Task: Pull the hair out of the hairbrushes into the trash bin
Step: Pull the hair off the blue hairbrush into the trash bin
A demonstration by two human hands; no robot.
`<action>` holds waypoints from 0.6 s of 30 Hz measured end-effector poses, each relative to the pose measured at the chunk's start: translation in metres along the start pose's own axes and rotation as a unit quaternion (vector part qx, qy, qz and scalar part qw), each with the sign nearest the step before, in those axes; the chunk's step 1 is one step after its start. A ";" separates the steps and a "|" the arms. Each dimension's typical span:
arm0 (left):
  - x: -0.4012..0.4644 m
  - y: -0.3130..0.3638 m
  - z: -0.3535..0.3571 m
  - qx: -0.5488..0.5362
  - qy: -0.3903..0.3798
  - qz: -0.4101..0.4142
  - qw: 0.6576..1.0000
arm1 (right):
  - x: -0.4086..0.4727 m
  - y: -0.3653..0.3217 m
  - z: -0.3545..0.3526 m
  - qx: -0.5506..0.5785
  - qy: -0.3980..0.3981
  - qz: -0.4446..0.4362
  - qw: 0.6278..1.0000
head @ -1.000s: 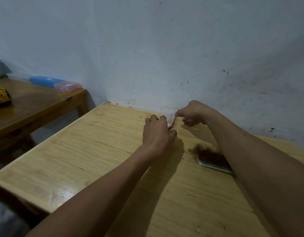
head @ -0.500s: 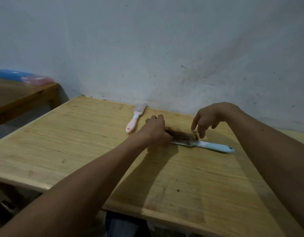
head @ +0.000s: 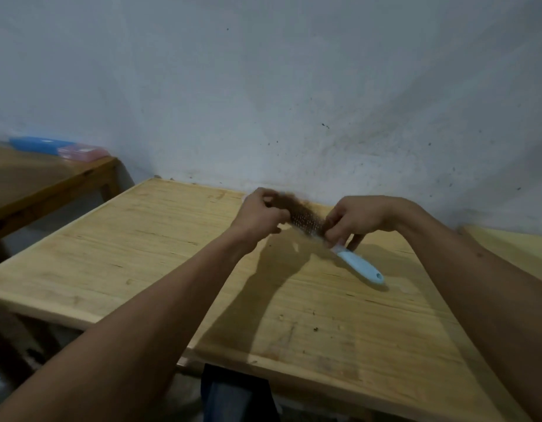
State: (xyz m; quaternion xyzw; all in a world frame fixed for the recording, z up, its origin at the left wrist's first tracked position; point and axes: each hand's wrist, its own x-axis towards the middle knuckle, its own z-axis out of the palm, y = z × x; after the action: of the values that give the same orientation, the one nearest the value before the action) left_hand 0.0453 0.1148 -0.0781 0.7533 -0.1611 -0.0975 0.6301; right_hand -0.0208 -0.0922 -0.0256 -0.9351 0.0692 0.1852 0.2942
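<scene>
Holding: both hands are on one hairbrush (head: 306,222), which is lifted above the wooden table (head: 160,248) near its far edge.
Left hand (head: 259,216): curled at the far end of the brush head; its fingers are pinched together on the clump of brown hair (head: 289,200) that sits in the bristles there.
Right hand (head: 352,219): closed around the brush where head meets handle, fingers bent and pressed together on it; one fingertip points down toward the table.
Hairbrush: tilted, head up toward the left hand, light blue handle (head: 359,266) slanting down to the right and out past the right hand; whether the handle tip touches the table cannot be told.
Bristles: pale pin tips show between the two hands, with hair matted along them.
Table: light wood, pushed against a pale wall (head: 263,86); dark shadows of the arms fall across it, and a few small crumbs lie on the near part.
Side table (head: 35,178): darker wood, off to the left, apart from the main table.
Boxes: a blue box (head: 41,144) and a pink box (head: 82,152) lie side by side at the back of the side table, against the wall.
Near edge: dark cloth (head: 236,397) shows below the table's front edge.
Picture quality: the hands are slightly blurred.
</scene>
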 end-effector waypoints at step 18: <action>-0.133 -0.010 -0.199 -0.203 0.214 -0.017 0.955 | 0.028 -0.227 0.098 0.090 -0.022 -0.241 0.966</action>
State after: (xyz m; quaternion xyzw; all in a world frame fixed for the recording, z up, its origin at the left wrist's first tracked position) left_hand -0.0070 0.3472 -0.0586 0.6155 0.0136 0.0245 0.7877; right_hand 0.0296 0.1494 0.0086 -0.8893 -0.1482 0.1227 0.4150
